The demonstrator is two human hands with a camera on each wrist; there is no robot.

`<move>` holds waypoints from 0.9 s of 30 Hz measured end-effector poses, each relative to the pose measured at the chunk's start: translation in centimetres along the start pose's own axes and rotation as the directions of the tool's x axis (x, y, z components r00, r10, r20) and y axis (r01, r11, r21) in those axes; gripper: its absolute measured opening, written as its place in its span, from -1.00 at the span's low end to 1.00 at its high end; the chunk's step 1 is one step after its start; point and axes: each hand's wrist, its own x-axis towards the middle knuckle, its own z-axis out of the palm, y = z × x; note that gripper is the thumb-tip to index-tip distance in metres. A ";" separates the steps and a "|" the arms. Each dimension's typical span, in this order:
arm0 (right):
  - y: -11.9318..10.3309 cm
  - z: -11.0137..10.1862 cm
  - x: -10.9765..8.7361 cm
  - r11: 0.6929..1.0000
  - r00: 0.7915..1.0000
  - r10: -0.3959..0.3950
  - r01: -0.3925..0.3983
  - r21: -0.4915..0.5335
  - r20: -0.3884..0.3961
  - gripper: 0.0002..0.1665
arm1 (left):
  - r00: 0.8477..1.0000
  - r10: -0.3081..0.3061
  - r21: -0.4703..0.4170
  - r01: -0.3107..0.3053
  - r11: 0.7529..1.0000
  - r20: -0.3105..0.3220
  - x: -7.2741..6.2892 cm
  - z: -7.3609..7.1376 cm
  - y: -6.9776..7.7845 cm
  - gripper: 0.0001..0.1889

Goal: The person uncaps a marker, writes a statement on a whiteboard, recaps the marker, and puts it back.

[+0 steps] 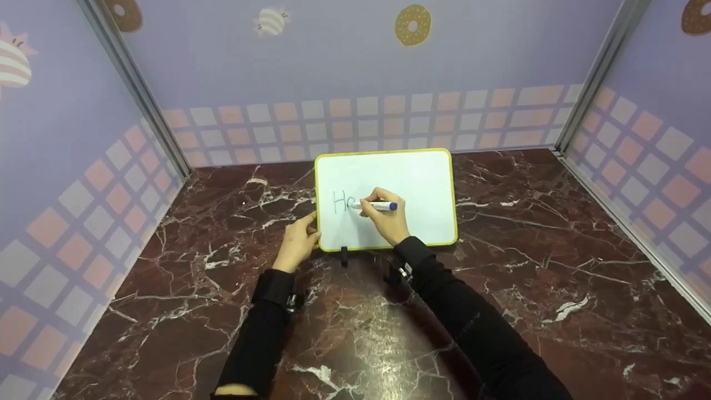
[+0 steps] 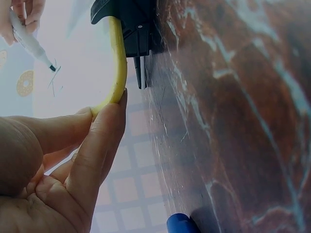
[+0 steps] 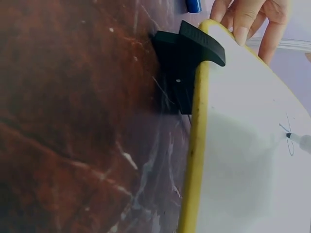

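A small whiteboard (image 1: pixel 422 183) with a yellow frame stands propped up on the marble-patterned table, its lower edge in a black clip-like stand (image 3: pixel 180 68). My left hand (image 1: pixel 297 241) pinches the board's lower left corner between thumb and fingers, as the left wrist view shows closely. In my right hand (image 1: pixel 386 214) is a white marker (image 1: pixel 382 205) with a blue end, held like a pen. The marker's dark tip meets the board at the left part, at the letters "He" (image 1: pixel 340 201) drawn in thin dark strokes.
A blue cylindrical piece (image 2: pixel 180 224) lies on the table (image 1: pixel 194 311) by the board's left side. Behind stands a lilac wall (image 1: pixel 333 66) with a pink and white tile pattern; side walls with metal corner posts (image 1: pixel 139 83) close in left and right.
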 end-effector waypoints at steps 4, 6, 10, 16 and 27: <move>0.0 -0.4 -0.2 1.000 1.000 0.003 -0.003 -0.001 0.003 -0.79 | 1.000 -0.002 0.000 0.002 1.000 -0.006 0.0 0.0 0.0 -0.41; -0.1 -0.7 -0.3 1.000 1.000 -0.001 0.001 -0.005 -0.011 -0.80 | 1.000 0.001 -0.002 -0.001 1.000 -0.011 0.0 0.0 0.0 -0.41; -0.2 -1.2 -0.2 1.000 0.999 -0.021 0.020 -0.013 -0.043 -0.80 | 1.000 0.001 -0.016 -0.001 1.000 -0.009 0.0 0.0 0.0 -0.40; -0.1 -1.6 0.4 0.999 0.994 -0.046 0.047 0.005 -0.102 -0.83 | 1.000 0.014 -0.022 -0.015 1.000 -0.010 -0.4 -0.2 0.0 -0.40; 2.1 -1.5 1.9 1.000 0.992 -0.017 0.017 -0.001 -0.121 -0.87 | 1.000 0.013 0.000 -0.013 1.000 -0.012 0.0 0.0 -0.2 -0.41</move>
